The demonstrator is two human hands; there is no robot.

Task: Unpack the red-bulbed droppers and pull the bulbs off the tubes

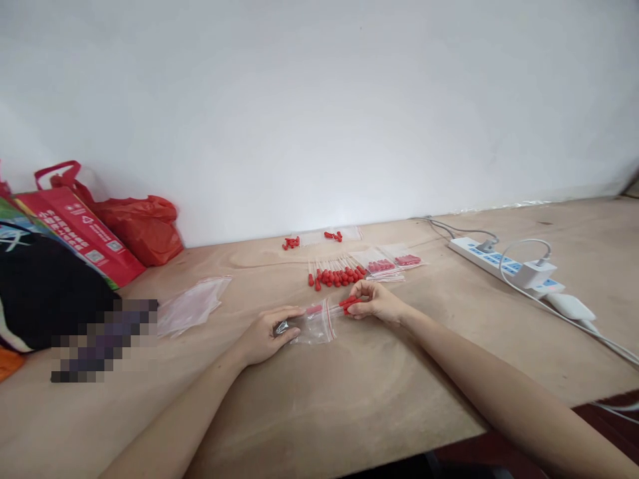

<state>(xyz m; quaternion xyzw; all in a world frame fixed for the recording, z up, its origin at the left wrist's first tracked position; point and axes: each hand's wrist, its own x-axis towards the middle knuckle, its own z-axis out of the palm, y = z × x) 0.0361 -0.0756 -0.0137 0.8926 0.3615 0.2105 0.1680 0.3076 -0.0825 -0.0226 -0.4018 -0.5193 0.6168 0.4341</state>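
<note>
My left hand (269, 332) is closed on a clear zip bag (317, 326) with a red line along its mouth, which faces right. Between thumb and fingers of my right hand (374, 303) are red-tipped sticks (348, 305), their pale shafts pointing left into the mouth of the bag. Some red shows at the bag's upper edge near my left fingertips. Just beyond my hands lies a pile of red-tipped sticks (339, 274), heads toward me. Filled zip bags (382, 265) with red tips inside rest to the right of the pile.
Flat zip bags (194, 306) are stacked on the left. More red-tipped sticks (291, 243) lie near the wall. A white power strip (499, 263) with a charger (536, 273) and cables is at right. A red shopping bag (84, 233) and a black bag (44, 286) stand at left.
</note>
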